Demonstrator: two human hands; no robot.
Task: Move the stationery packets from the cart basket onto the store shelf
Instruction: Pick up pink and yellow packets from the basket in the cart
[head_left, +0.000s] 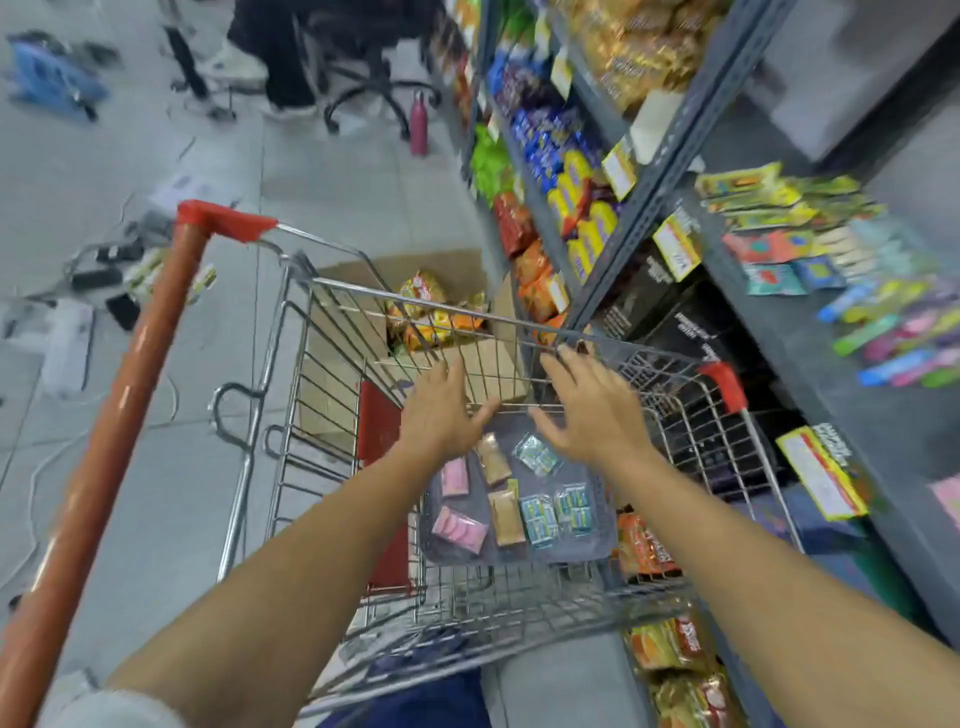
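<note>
Wire mesh of the cart basket (519, 332) surrounds both my hands, which reach down into it, palms down and fingers spread, gripping nothing. Just below my left hand (441, 410) and right hand (587, 410), the stationery packets (511, 493) lie flat on a grey tray (597, 545), pink, tan and blue ones side by side. Off beyond my right hand, the store shelf (841, 353) carries more colourful packets.
</note>
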